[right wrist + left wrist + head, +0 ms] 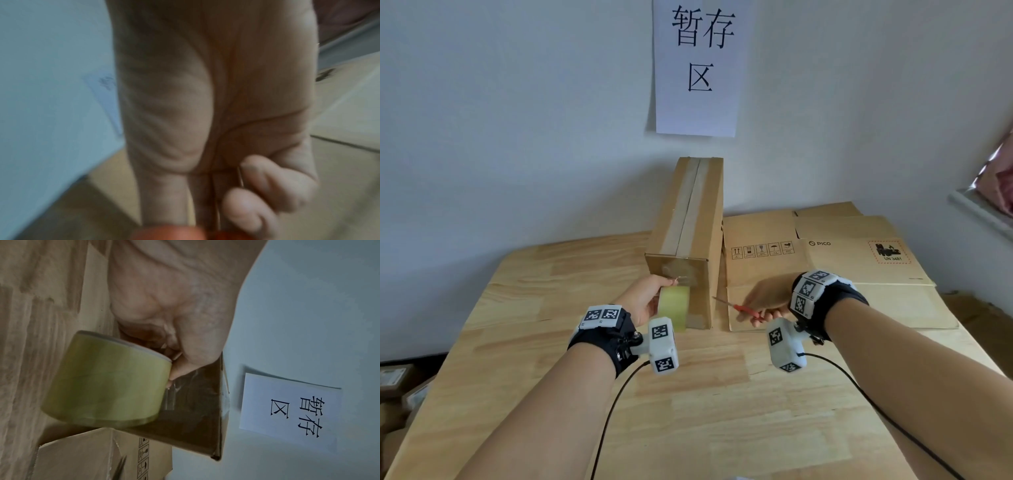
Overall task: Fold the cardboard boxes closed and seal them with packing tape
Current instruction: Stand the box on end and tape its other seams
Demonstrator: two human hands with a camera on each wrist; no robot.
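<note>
Gripping the roll of packing tape (674, 307) in my left hand (645, 298), I hold it against the near end of the long cardboard box (690, 219), which lies on the wooden table (551, 342) with a taped seam along its top; a clear strip runs from the roll onto that end face. My right hand (765, 301) curls round the red handles of the scissors (739, 308), just right of the box, above flattened cardboard (842, 246) lying beside it.
</note>
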